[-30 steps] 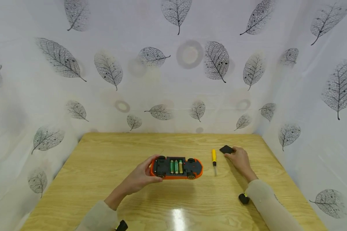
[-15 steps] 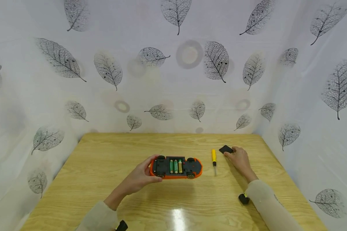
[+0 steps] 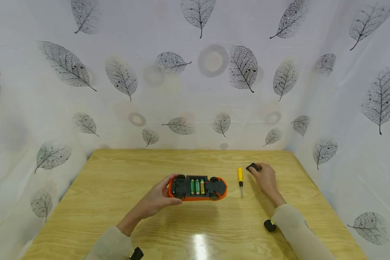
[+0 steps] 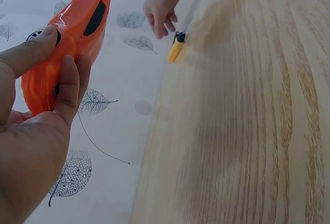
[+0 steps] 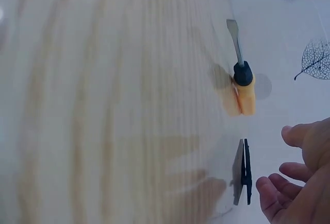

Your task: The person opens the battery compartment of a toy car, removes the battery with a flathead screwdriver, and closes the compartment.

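An orange toy car (image 3: 214, 187) is held underside up in my left hand (image 3: 156, 198), which grips its left end between thumb and fingers. Its battery bay shows several batteries (image 3: 197, 187) side by side, mostly green, one partly gold. The left wrist view shows the car's orange side (image 4: 77, 28) and the left hand (image 4: 46, 100) around one end. My right hand (image 3: 266, 178) is over a small black cover (image 3: 252, 166) on the table. In the right wrist view, the fingers of the right hand (image 5: 304, 183) are spread, with a small gap to the black cover (image 5: 246, 172).
A screwdriver (image 3: 240, 177) with a yellow handle lies between the car and the right hand, its metal tip towards me. The wooden table (image 3: 123, 169) meets a white leaf-print cloth (image 3: 182, 97) at the back and sides.
My right hand has shifted slightly left, its thumb now farther over the black cover. The left hand and the car stay nearly still.
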Motion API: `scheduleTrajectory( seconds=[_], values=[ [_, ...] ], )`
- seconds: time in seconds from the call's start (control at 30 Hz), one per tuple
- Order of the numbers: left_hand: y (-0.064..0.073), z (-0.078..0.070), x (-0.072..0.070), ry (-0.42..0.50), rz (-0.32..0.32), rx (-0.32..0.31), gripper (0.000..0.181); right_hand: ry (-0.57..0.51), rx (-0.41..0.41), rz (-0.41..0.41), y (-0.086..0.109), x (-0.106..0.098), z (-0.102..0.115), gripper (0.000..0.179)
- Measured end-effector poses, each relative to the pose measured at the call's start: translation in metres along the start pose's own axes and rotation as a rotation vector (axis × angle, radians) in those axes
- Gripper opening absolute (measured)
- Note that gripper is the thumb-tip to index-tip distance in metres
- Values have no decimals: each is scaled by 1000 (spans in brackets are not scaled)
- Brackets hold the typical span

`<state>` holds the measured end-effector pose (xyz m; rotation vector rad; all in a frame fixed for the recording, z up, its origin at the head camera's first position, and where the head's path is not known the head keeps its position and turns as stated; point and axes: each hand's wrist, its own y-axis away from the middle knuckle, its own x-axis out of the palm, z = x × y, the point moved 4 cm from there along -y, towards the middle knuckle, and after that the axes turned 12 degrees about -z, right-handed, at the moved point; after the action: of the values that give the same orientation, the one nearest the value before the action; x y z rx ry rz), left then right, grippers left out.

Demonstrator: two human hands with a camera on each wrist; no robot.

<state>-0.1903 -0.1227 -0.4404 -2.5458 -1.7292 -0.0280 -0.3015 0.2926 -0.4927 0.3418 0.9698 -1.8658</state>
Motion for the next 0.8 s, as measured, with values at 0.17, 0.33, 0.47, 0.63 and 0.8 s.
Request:
scheduleTrajectory(
  seconds=[0.17,0.33,0.47,0.63,0.8],
  values=[
    [0,-1,0,-3,0,1,88,-1,54,36,1,5,3,41],
    [0,-1,1,0,-2,0,89,18,67,80,2,13,10,45],
    [0,0,1,-3,-3,1,89,41,54,119,3,18,17,41],
    [0,0,1,-3,5,1,89,44,69,139,6,24,23,41],
    [-1,1,0,-2,17,9,89,56,81,129,9,32,27,29]
  ],
)
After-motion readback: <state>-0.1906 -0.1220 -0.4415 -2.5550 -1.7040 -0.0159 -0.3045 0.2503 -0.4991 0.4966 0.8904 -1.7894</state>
